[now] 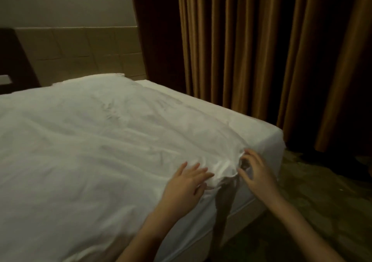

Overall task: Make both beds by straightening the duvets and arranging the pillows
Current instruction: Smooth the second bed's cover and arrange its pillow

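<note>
While a white duvet (100,140) lies rumpled across the bed (267,140), the left hand (185,183) presses flat with straight fingers and the right hand (255,171) hovers loosely spread at its bunched foot corner; soft and light, it looks best pinched there, curtains (251,50) hanging close beyond.
</note>
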`<state>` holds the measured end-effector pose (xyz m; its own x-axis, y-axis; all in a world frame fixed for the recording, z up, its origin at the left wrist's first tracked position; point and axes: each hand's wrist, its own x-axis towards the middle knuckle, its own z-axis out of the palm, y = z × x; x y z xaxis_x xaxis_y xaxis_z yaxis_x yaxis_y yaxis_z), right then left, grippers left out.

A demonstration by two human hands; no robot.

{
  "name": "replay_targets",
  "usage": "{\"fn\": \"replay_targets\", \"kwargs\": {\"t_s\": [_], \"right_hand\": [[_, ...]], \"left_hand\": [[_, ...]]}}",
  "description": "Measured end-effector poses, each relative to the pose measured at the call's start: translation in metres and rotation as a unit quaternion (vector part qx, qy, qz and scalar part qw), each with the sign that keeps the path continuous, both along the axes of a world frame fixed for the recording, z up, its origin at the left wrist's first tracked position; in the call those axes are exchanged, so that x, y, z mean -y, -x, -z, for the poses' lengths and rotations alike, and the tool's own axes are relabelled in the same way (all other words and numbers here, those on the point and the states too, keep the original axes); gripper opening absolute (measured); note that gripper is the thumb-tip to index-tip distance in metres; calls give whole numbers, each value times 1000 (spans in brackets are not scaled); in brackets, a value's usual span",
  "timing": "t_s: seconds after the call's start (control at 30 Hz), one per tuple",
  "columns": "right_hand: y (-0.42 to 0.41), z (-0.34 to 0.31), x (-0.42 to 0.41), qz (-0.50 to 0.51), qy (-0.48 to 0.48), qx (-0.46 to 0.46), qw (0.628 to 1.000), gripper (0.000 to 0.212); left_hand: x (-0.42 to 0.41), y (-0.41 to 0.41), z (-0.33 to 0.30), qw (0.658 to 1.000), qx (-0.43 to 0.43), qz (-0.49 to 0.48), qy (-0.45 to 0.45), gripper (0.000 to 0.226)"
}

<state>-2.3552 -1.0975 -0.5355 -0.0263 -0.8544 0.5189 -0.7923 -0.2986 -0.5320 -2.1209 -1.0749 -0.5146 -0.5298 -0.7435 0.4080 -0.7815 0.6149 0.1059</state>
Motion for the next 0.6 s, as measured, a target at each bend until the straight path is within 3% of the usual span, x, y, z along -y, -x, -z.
{"fn": "replay_targets", "kwargs": {"t_s": [0.07,0.23,0.6], "right_hand": [[-24,-9,-7,-19,39,3,999,29],[-119,-22,-21,-149,52,-58,986,53],[-311,-50,-71,-322,114,-48,939,48]], "left_hand": [[-14,-28,-9,998,20,-38,52,37],[-52,-97,-29,988,53,-120,75,37],[-141,-253,-55,953,-3,-248,173,32]]}}
